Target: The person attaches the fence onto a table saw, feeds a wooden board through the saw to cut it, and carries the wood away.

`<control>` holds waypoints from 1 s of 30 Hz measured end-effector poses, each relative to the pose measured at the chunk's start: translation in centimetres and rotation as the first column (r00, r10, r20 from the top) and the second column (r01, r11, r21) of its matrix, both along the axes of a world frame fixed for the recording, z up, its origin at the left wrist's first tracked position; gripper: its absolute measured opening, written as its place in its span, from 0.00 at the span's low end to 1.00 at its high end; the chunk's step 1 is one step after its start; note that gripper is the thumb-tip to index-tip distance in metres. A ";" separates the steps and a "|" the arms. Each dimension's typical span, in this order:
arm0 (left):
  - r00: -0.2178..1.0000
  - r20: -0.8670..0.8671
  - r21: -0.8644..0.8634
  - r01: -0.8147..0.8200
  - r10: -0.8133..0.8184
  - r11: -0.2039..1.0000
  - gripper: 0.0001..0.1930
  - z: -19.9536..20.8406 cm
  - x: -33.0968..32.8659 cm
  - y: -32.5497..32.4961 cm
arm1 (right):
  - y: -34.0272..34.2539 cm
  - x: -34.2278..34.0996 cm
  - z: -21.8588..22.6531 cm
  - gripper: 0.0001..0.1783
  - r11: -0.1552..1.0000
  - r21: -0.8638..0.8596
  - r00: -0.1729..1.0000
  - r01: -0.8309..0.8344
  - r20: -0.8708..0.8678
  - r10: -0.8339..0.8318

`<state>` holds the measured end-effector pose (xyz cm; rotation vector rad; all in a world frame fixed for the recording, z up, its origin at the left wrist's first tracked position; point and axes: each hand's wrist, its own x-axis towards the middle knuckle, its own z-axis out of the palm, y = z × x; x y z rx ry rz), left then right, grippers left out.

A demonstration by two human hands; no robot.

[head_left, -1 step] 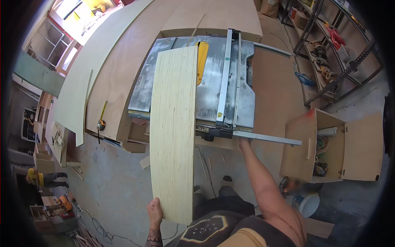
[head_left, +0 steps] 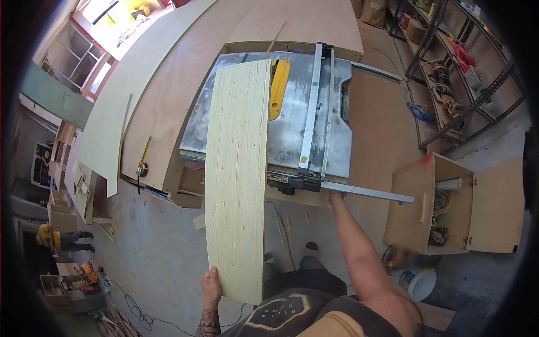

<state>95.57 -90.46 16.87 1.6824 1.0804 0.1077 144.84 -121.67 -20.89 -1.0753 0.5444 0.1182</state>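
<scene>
A long pale plywood board [head_left: 237,180] reaches from near my body over the front edge of a table saw [head_left: 297,140]. My left hand [head_left: 211,285] grips the board's near left edge, thumb on top and the other fingers hidden beneath. The board's far part covers the left half of the scuffed metal saw top, beside a yellow insert [head_left: 279,90]. A metal fence [head_left: 314,106] crosses the saw top right of it. At the saw's front, my right hand [head_left: 336,199] is by the front rail [head_left: 368,192]; its fingers are hidden under there.
Large plywood sheets [head_left: 163,106] surround the saw's left and back, with a tape measure [head_left: 142,168] on one. An open cabinet [head_left: 412,202], a bucket [head_left: 418,282] and metal shelving [head_left: 449,84] stand right. Another person [head_left: 56,238] is far left. A cable [head_left: 284,236] crosses the floor.
The board's far end sits slightly farther across the saw top and a little more to the left, baring more of the yellow insert. Both hands keep their places. The view has shifted slightly.
</scene>
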 end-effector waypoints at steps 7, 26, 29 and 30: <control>0.987 0.160 -0.045 0.026 -0.019 0.999 0.23 2.2 9.0 3.2 | -7.2 -0.5 6.5 0.30 0.806 -0.344 0.862 -0.481 -0.351 0.365; 0.485 0.602 -0.061 0.820 -0.634 0.570 0.30 -3.4 25.1 4.1 | 14.4 -27.5 42.2 0.39 0.759 -0.649 0.999 0.052 0.026 -0.046; 0.882 0.378 -0.790 0.466 -0.282 0.399 0.34 -6.3 27.7 5.9 | 11.2 -30.6 42.3 0.39 0.648 -0.749 0.988 0.139 0.064 -0.139; 0.953 0.256 -0.826 0.303 -0.163 0.475 0.38 -9.8 29.6 8.2 | 10.5 -32.1 42.6 0.38 0.631 -0.767 0.992 0.118 0.056 -0.116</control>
